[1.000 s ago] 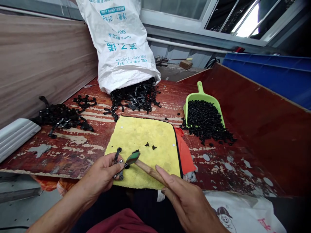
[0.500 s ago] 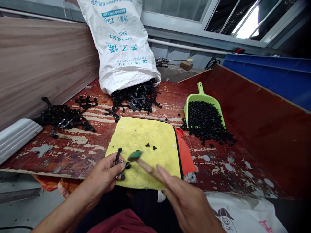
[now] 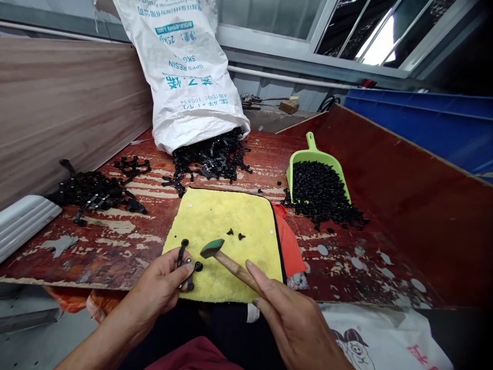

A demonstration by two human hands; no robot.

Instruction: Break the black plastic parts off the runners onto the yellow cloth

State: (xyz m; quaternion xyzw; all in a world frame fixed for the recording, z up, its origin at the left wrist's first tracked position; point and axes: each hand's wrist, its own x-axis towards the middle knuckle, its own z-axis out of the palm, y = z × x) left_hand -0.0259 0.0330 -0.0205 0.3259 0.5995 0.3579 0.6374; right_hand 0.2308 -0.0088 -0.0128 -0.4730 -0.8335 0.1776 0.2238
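Observation:
Pinched in my left hand point(image 3: 164, 280) is a black branching plastic part point(image 3: 184, 252) with round ends, held over the left side of a yellow cloth point(image 3: 219, 213). My right hand point(image 3: 292, 318) is closed around the wooden handle of a small hammer point(image 3: 212, 248), whose head is green. The hammer head hovers just right of the black part, apart from it. Two small black plugs point(image 3: 235, 235) lie on the cloth beyond the hammer. My palm hides the rear end of the handle.
Black parts spill from a white sack point(image 3: 196, 123) at the back. Another pile of black parts point(image 3: 96, 192) lies left. A green dustpan point(image 3: 311, 144) full of small black pieces stands right, before a red-brown board point(image 3: 404, 205). Orange cloth point(image 3: 290, 246) shows under the yellow one.
The hammer head, blurred and close by the black part before, now shows sharply, slightly raised. My left hand keeps its hold. The whole view has shifted slightly.

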